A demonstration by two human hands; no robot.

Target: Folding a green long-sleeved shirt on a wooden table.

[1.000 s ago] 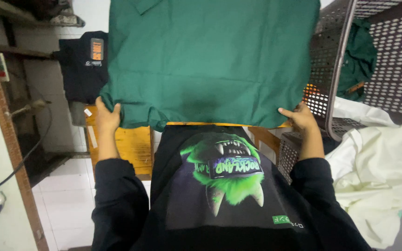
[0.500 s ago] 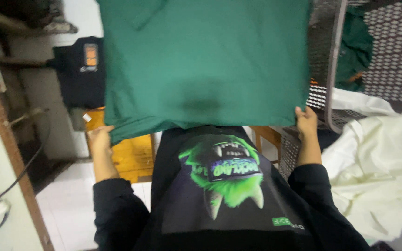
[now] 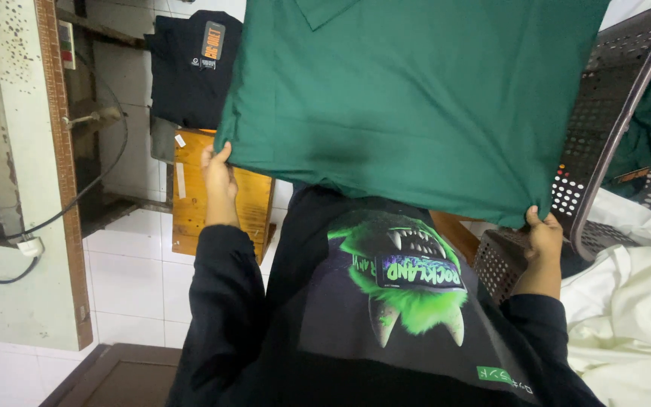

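I hold a folded dark green garment (image 3: 416, 98) up in front of me, spread flat between both hands. My left hand (image 3: 218, 175) grips its lower left corner. My right hand (image 3: 545, 234) pinches its lower right corner, close to a grey perforated basket (image 3: 612, 113). Below the garment I see my own black shirt with a green monster print (image 3: 408, 279). The garment hides most of what lies behind it.
A wooden stool (image 3: 220, 203) stands under my left hand on the white tiled floor (image 3: 129, 279). A black shirt with an orange tag (image 3: 194, 68) hangs at the back left. White cloth (image 3: 634, 309) is piled at right. A cabled wall panel (image 3: 9, 188) stands at left.
The green garment has been lifted and tilted, its left corner higher and its right corner lower. The view has turned, so the stool and the floor show more.
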